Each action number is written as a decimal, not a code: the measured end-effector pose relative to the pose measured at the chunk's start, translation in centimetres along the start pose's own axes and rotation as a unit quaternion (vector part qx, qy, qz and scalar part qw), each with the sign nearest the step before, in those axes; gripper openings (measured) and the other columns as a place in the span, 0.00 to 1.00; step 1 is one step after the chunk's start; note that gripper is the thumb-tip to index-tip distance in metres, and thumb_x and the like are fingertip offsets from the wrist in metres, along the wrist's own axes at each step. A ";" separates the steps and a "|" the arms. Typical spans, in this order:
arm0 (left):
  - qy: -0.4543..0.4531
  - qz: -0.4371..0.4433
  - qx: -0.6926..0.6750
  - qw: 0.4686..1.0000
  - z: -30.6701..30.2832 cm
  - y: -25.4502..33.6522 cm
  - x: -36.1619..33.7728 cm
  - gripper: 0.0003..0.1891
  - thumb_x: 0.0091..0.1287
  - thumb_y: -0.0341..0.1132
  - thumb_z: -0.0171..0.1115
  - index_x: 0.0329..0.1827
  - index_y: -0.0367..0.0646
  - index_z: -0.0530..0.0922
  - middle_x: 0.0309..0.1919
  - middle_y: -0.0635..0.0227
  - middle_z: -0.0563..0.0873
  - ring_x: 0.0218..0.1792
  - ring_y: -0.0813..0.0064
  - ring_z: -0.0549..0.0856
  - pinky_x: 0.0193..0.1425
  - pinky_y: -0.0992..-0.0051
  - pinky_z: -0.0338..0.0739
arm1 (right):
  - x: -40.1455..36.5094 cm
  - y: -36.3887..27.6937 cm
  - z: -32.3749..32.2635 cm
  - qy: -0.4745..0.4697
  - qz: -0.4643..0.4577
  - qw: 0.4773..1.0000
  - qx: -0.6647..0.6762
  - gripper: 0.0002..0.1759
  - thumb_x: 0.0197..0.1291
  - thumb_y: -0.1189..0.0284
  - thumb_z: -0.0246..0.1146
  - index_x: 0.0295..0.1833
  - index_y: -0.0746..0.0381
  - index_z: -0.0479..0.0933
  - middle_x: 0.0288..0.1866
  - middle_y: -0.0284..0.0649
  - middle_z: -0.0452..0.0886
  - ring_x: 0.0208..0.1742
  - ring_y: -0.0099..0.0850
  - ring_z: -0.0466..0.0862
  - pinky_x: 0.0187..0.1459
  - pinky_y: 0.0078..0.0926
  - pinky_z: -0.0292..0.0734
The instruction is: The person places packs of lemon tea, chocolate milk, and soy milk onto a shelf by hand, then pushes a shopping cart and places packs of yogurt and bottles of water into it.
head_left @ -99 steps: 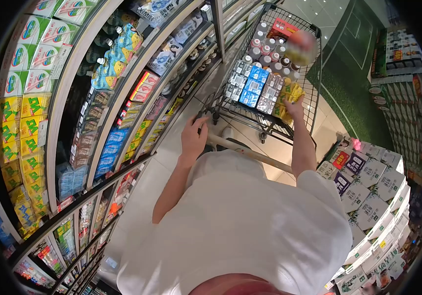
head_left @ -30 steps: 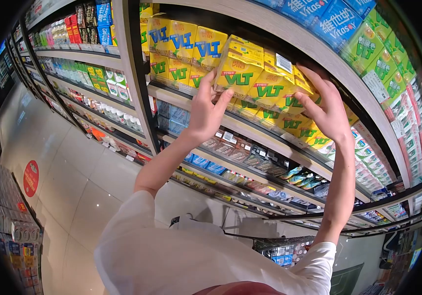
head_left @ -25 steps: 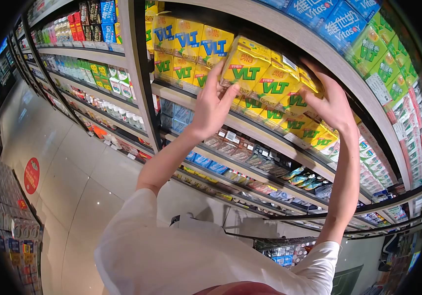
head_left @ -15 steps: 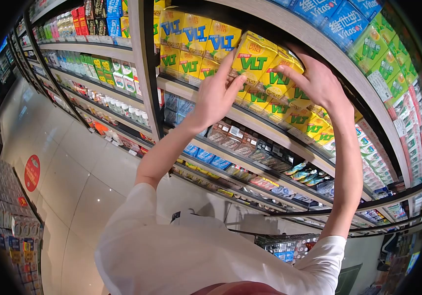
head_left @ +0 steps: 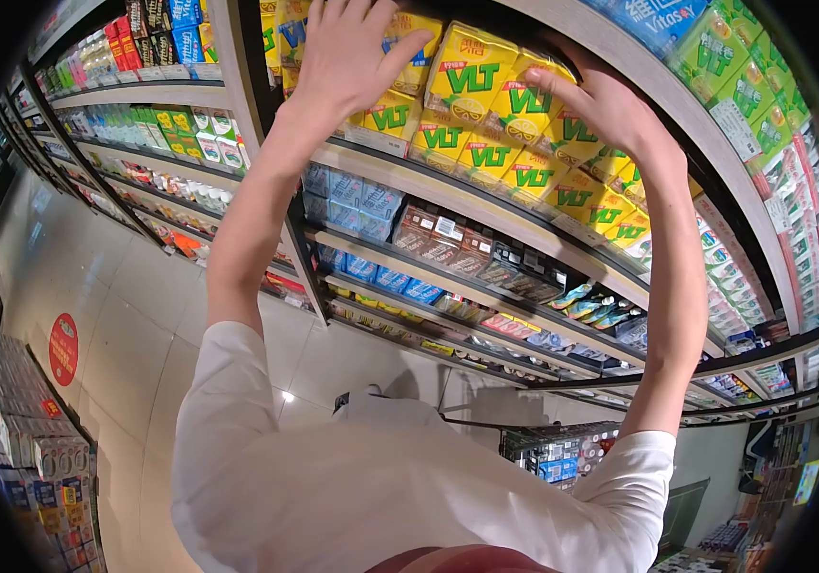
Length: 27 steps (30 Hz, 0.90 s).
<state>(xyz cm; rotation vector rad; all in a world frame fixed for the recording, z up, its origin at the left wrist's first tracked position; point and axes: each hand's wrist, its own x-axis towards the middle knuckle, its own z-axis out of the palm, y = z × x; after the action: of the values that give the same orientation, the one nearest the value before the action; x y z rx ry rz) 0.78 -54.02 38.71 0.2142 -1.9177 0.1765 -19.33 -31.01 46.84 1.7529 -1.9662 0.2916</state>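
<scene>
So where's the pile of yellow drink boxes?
In the head view, the yellow drink boxes are at top centre, partly under the right hand, on the shelf above the brown boxes.

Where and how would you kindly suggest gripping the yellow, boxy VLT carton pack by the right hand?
The pack is probably best gripped by its upper edge, from the front: its flat printed face points outward, and it stands on a lower row of yellow cartons.

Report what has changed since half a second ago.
The left hand let go of the green-lettered yellow VLT pack and moved left and up, over the blue-lettered cartons. The pack seems to sit closer in line with the lower cartons. The right hand stays at its right side; blue Vitasoy cartons stay above.
</scene>
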 end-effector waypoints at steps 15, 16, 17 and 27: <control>-0.006 0.005 0.056 0.998 0.0 0.6 -0.3 0.42 0.51 0.61 0.82 0.56 0.33 0.79 0.48 0.51 0.76 0.54 0.48 0.74 0.68 0.49 0.67 | 0.7 -2.7 -1.9 -0.062 0.083 0.995 -0.007 0.44 0.75 0.38 0.60 0.79 0.64 0.73 0.77 0.59 0.76 0.76 0.53 0.77 0.76 0.43 0.73; 0.002 0.011 0.066 0.998 0.3 0.6 -0.3 0.42 0.51 0.61 0.82 0.56 0.33 0.79 0.48 0.52 0.76 0.54 0.48 0.74 0.68 0.49 0.67 | 0.7 -1.7 -1.0 -0.045 0.062 0.997 -0.015 0.44 0.75 0.38 0.60 0.77 0.65 0.74 0.75 0.60 0.78 0.75 0.53 0.78 0.75 0.44 0.73; 0.033 0.046 0.077 0.995 0.4 0.7 -0.2 0.41 0.50 0.60 0.83 0.54 0.33 0.78 0.46 0.52 0.76 0.53 0.49 0.74 0.67 0.50 0.67 | 0.3 -0.9 -0.2 -0.003 0.019 0.998 -0.061 0.42 0.75 0.38 0.59 0.73 0.66 0.78 0.70 0.61 0.81 0.70 0.56 0.81 0.73 0.46 0.75; 0.012 0.026 0.050 0.998 0.0 1.4 -0.2 0.40 0.52 0.57 0.82 0.55 0.31 0.78 0.46 0.51 0.77 0.53 0.48 0.74 0.65 0.51 0.68 | -1.0 0.3 2.9 0.107 -0.073 0.965 -0.229 0.33 0.75 0.41 0.59 0.58 0.62 0.85 0.60 0.55 0.85 0.58 0.51 0.85 0.62 0.54 0.77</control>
<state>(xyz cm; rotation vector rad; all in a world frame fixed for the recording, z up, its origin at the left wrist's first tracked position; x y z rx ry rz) 0.51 -52.61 38.47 0.2282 -1.8925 0.3087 -20.16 -31.49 43.93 1.4836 -1.5850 -0.0268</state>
